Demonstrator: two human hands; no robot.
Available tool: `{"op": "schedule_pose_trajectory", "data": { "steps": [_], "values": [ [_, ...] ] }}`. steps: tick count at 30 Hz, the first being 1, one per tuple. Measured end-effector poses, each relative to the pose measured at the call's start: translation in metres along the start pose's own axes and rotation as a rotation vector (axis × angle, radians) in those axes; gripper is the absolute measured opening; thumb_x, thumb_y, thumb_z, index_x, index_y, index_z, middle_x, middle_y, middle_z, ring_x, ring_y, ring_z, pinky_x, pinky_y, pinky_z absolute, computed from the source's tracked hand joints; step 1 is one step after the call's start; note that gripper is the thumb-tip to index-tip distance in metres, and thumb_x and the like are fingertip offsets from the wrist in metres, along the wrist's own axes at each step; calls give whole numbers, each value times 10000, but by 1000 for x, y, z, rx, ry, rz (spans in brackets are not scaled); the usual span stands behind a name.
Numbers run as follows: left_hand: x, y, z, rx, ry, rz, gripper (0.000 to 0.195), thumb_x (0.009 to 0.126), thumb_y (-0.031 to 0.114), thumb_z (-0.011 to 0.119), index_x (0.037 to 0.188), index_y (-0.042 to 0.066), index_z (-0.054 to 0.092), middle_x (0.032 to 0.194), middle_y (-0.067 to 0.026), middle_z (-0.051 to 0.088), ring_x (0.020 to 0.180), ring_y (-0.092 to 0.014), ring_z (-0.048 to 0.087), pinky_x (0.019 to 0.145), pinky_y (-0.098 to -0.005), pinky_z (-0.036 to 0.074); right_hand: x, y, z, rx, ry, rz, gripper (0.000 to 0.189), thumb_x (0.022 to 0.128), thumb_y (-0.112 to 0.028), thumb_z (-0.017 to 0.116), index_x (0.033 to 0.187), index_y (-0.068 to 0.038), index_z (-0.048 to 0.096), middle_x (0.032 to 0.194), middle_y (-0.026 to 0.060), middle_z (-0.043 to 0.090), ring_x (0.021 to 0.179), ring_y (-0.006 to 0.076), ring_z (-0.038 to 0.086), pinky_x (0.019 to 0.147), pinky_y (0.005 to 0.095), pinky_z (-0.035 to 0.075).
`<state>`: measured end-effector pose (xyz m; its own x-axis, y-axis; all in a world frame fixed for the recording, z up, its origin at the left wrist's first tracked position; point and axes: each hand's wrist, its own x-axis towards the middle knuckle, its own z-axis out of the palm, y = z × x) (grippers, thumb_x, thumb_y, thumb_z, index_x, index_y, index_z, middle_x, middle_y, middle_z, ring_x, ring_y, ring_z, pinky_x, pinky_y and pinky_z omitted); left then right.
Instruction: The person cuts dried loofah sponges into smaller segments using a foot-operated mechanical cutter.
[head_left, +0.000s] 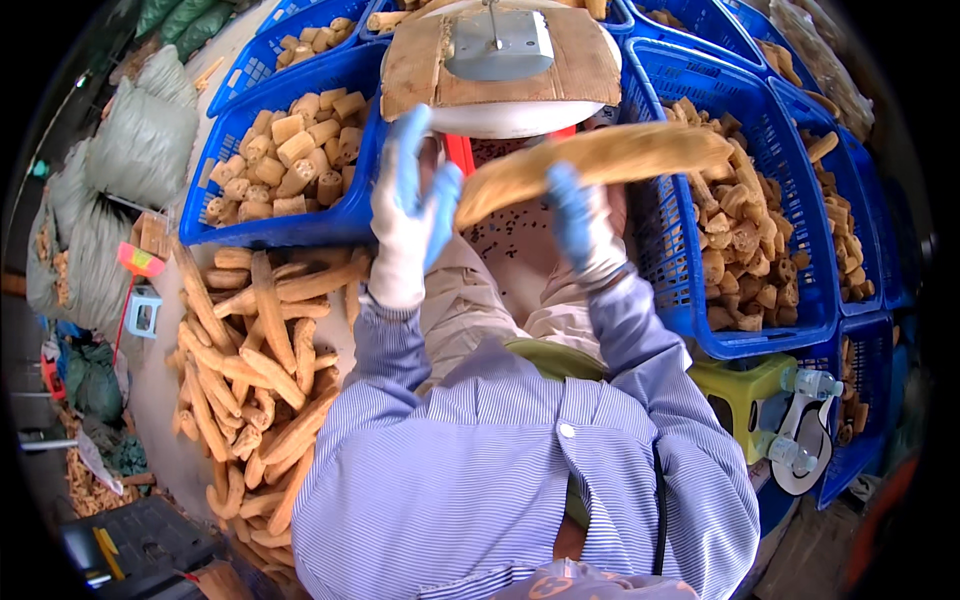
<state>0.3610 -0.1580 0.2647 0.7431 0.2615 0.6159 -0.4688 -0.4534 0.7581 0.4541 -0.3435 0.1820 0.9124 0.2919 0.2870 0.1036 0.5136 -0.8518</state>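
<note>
A long dried loofah (600, 161), blurred by motion, spans the space over my lap. My right hand (581, 221), in a white glove with blue fingertips, grips it near the middle. My left hand (412, 206), gloved alike, has its fingers and thumb spread beside the loofah's left end; whether the thumb touches it I cannot tell. Beyond both hands is a wooden board (416, 64) on a white round support, with a metal plate (499, 49) and an upright thin rod on top.
A blue basket (300, 229) of cut loofah pieces (292, 146) stands left, another blue basket (802, 187) with irregular pieces right. Whole loofahs (255, 360) lie heaped at my left. Behind the right basket's near end are a yellow-green stool (739, 405), plastic bottles (795, 454) and a slipper (806, 420).
</note>
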Motion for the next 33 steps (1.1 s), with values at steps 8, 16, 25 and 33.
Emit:
{"op": "schedule_pose_trajectory", "data": {
  "steps": [8, 16, 25, 33],
  "values": [
    [30, -69, 17, -114, -193, -189, 852, 869, 49, 786, 1593, 96, 339, 1633, -90, 367, 1495, -201, 354, 1194, -373, 315, 96, -35, -62, 418, 99, 106, 471, 1026, -360, 591, 1366, -36, 552, 1332, 118, 619, 1278, 251, 570, 1127, 447, 433],
    [61, -122, 55, -140, -51, 78, 687, 807, -88, 788, 1424, 84, 540, 1497, -98, 492, 1302, -177, 538, 943, -267, 553, 119, -9, -40, 569, -144, 85, 455, 1029, -210, 554, 1437, -20, 493, 1443, 146, 565, 1382, 282, 501, 1200, 505, 355],
    [82, -147, 49, 76, 64, 117, 438, 843, -66, 757, 1251, 67, 665, 1322, -85, 624, 968, -135, 668, 819, -263, 566, 116, -23, -48, 122, -282, 575, 448, 1053, -317, 575, 1371, -1, 578, 1228, 161, 696, 1109, 255, 680, 1002, 402, 527],
    [151, -168, 34, 194, -243, -341, 328, 1015, 227, 640, 1327, 127, 640, 1149, -60, 720, 1003, -115, 643, 902, -269, 510, 166, -23, -13, -1512, -199, -437, 577, 892, -470, 755, 1405, -250, 605, 1406, 33, 612, 1337, 254, 530, 1168, 471, 347]
  ]
}}
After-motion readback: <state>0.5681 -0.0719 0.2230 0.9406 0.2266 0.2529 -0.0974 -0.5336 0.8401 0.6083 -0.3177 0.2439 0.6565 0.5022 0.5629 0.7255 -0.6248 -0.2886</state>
